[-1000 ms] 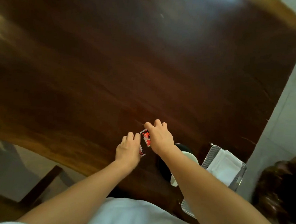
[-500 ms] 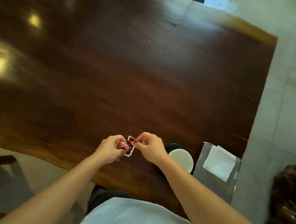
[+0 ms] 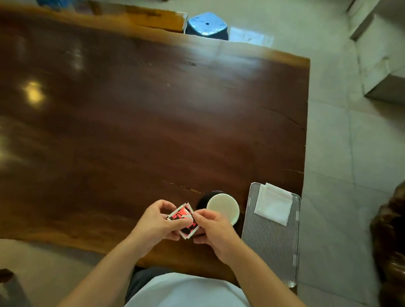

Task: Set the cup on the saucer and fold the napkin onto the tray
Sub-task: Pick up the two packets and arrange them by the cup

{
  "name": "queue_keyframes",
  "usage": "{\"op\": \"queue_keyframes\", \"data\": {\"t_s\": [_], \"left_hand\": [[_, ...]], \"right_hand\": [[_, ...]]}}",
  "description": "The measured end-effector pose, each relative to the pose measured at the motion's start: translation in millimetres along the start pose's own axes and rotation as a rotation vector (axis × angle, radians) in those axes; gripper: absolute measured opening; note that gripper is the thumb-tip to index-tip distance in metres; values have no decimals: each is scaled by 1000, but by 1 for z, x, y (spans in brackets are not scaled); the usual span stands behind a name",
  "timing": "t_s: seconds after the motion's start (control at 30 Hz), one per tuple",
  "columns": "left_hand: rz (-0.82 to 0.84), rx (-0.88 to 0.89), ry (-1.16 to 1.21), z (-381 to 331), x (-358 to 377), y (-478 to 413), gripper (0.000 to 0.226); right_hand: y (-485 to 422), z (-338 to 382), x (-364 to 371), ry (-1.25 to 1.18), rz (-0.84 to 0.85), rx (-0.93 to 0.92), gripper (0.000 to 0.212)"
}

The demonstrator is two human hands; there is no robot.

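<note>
The cup, pale and round from above, stands on a dark saucer just beyond the right hand, its near rim partly hidden by that hand's knuckles. To the right of the right hand lies the ribbed metal tray, flat on the near right corner of the wooden table. The white napkin lies folded on the tray's far end, beside the cup but apart from it.

Both hands are closed on a small red, black and white packet held between them just above the table's near edge. The left hand pinches the packet's left side between thumb and curled fingers; the right hand pinches its right side with thumb and fingertips. The packet is tilted, one corner pointing away from the person. Neither hand touches the napkin or tray.

Far beyond the hands, past the table's far edge, a blue stool stands on the tiled floor.
</note>
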State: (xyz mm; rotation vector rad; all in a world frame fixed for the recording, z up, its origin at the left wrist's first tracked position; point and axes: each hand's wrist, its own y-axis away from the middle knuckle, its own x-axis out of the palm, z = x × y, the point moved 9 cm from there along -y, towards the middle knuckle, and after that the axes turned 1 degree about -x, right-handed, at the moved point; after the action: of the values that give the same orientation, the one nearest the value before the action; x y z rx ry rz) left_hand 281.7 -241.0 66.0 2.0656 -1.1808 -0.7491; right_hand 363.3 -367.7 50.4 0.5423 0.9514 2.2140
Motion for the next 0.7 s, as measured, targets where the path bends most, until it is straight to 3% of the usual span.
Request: {"op": "queue_keyframes", "data": {"t_s": [0.27, 0.37, 0.53, 0.7], "left_hand": [[54, 47, -196, 1, 41, 4, 33], [74, 50, -188, -7, 57, 6, 28], [195, 12, -191, -10, 81, 6, 27], [251, 45, -335, -13, 87, 5, 32]], "right_hand": [[23, -31, -19, -191, 45, 65, 25], [28, -33, -30, -99, 82, -9, 28], [33, -43, -63, -131, -29, -81, 17], [33, -54, -74, -229, -75, -41, 21]]}}
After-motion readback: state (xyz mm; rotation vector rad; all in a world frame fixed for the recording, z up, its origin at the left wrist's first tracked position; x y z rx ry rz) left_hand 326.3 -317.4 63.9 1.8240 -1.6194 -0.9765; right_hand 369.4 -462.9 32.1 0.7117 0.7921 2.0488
